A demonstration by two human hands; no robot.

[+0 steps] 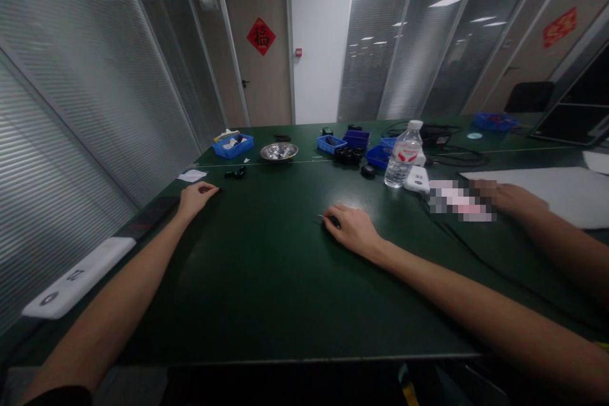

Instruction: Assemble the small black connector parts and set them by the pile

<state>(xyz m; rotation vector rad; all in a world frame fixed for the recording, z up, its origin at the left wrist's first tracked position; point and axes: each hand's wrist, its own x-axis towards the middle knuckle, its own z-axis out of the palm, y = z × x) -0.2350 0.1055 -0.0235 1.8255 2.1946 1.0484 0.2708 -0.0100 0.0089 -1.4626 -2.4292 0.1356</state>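
Observation:
My left hand (194, 200) rests on the left part of the green table with its fingers pinched together. Something small and dark shows at the fingertips, too little of it to name. A small black part (235, 172) lies just beyond that hand. Nearer the middle, my right hand (354, 228) is closed around a dark tool (333, 221) with a thin metal tip that points left. Most of this tool is hidden by the fingers. The two hands are well apart.
Beyond my hands stand a metal bowl (279, 151), a blue tray (233, 146) and black round parts (349, 155). A water bottle (403, 158) stands at right, near another person's hand (521, 202). A white device (78, 276) lies along the left edge.

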